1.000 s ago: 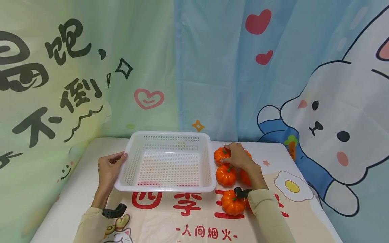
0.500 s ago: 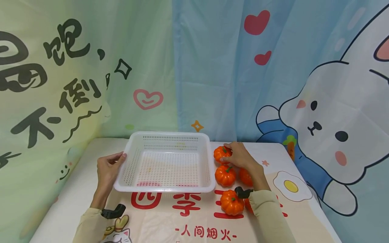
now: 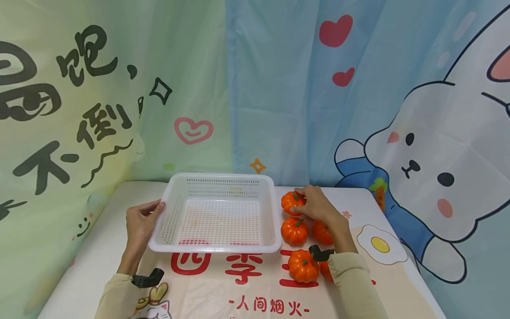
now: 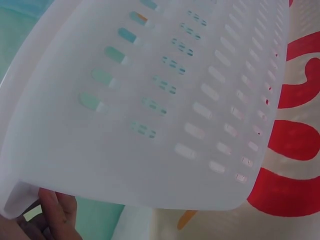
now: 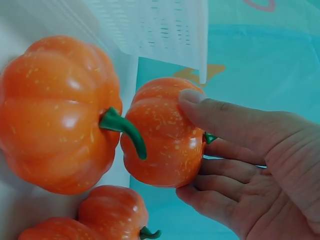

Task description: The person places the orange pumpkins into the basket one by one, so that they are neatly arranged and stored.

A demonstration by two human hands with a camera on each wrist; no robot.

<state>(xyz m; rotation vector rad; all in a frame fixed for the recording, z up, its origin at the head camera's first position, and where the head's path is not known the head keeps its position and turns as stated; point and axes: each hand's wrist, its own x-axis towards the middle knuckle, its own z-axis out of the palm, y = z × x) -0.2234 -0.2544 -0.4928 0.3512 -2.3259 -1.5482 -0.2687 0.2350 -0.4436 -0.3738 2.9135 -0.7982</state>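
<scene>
A white plastic basket [image 3: 221, 246] with slotted walls sits in the middle of the head view. At its left rim, my left hand [image 3: 141, 223] pinches the edge between thumb and fingers; the left wrist view shows those fingers [image 4: 57, 210] under the rim corner. My right hand [image 3: 318, 207] grips a small orange pumpkin [image 3: 291, 203] beside the basket's far right side. In the right wrist view the thumb presses on this pumpkin [image 5: 160, 135] and the fingers support its other side. A second pumpkin [image 3: 295, 231] with a curved green stem lies just nearer.
More orange pumpkins lie on the right: one [image 3: 303, 266] at the front, one [image 3: 322, 233] by the right wrist and one [image 3: 325, 269] partly behind the sleeve. A printed cloth [image 3: 207, 292] covers part of the white table [image 3: 99, 221]. A patterned curtain [image 3: 271, 88] hangs behind.
My right hand and its pumpkin have shifted slightly right, away from the basket. A pumpkin seen behind that hand one second ago is now hidden. The left hand keeps its hold.
</scene>
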